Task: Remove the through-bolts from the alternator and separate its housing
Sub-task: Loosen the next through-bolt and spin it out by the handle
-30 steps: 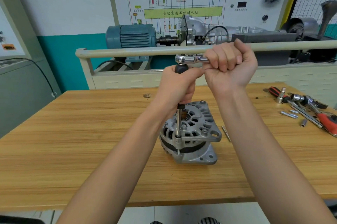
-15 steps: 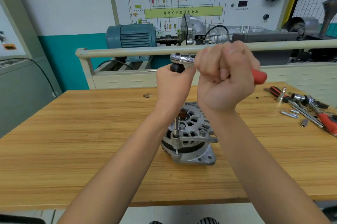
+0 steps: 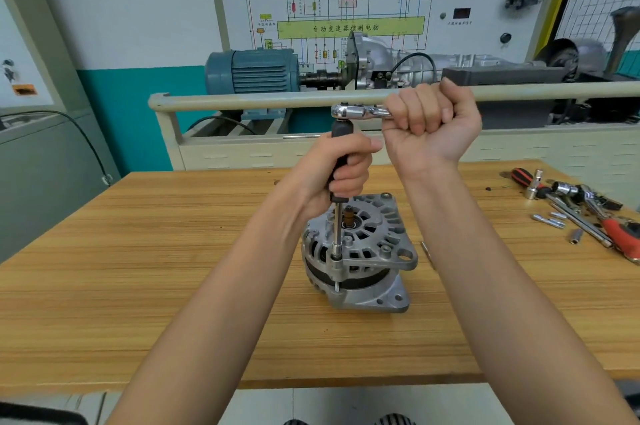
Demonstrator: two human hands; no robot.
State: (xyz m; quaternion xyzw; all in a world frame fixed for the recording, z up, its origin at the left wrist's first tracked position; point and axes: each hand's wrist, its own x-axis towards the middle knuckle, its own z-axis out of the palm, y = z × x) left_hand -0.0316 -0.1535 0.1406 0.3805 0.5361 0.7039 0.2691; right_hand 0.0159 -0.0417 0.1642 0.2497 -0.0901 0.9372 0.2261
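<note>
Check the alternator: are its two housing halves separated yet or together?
Together. The alternator stands on the table as one stacked body, and a through-bolt spans the halves under the socket extension.

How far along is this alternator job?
Early on. Loose bolts lie on the table, though from where is unclear. The left hand steadies the driver on a through-bolt while the right hand swings the ratchet. The alternator housing is still joined.
</note>
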